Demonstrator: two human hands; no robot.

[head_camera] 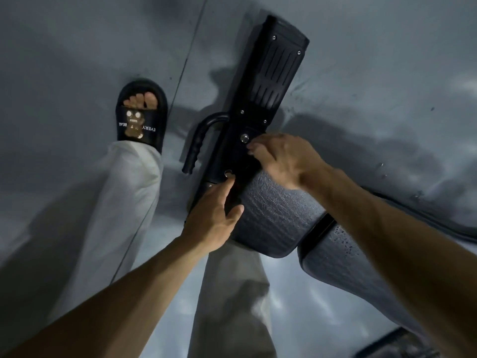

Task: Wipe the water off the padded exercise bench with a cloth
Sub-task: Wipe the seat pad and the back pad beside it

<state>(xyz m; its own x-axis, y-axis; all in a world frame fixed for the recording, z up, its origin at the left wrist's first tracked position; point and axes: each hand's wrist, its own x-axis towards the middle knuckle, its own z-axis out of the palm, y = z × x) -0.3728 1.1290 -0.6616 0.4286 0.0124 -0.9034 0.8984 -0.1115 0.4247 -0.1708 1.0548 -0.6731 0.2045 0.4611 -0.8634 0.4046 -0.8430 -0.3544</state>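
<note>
Grey floor (77, 47) underfoot. Padded bench (273, 215), beaded with water, running long from near right toward the black frame (271, 81). Left hand (214, 215) nearer, fingers straight on the pad edge; right hand (284, 158) curled, seemingly pinching at the frame. No cloth visible.

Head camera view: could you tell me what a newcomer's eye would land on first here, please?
Probably the two bare hands meeting at the centre: the left hand and the right hand both touch the black frame of the exercise bench, near its shiny round knobs. Just below them, the textured seat pad and the longer pad at lower right carry water droplets. At upper left, a black slide sandal stands on the grey floor; no cloth is visible.
</note>
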